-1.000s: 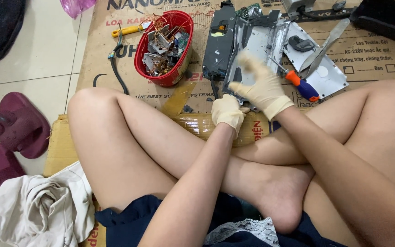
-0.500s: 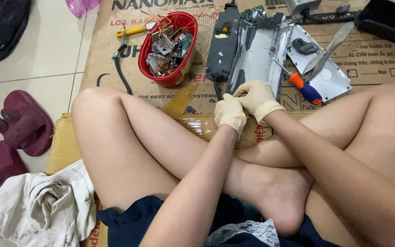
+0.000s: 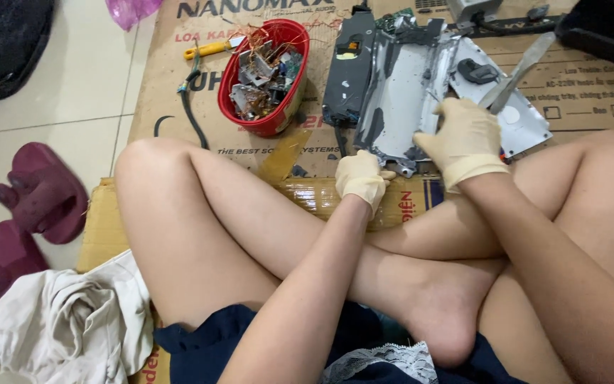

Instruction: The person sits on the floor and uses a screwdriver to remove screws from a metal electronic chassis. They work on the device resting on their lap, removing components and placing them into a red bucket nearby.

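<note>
Metal chassis plate [image 3: 403, 92] braced at its near edge by fisted left hand [image 3: 361, 179], right hand [image 3: 463, 139] curled around an orange-handled tool, mostly hidden.

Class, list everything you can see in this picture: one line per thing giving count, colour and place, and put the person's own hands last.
metal chassis: one, silver-grey, on the cardboard ahead of the hands
black casing: one, black, left of the chassis
bowl: one, red, holds scrap parts and wires, left of the casing
metal plate: one, silver, right of the chassis
yellow-handled tool: one, upper left of the bowl
cardboard sheet: one, brown, covering the floor
slippers: two, maroon, on the tiles at left
cloth: one, off-white, crumpled at bottom left
left hand: gloved, cream, fist at the chassis's near edge
right hand: gloved, cream, resting on the chassis
</note>
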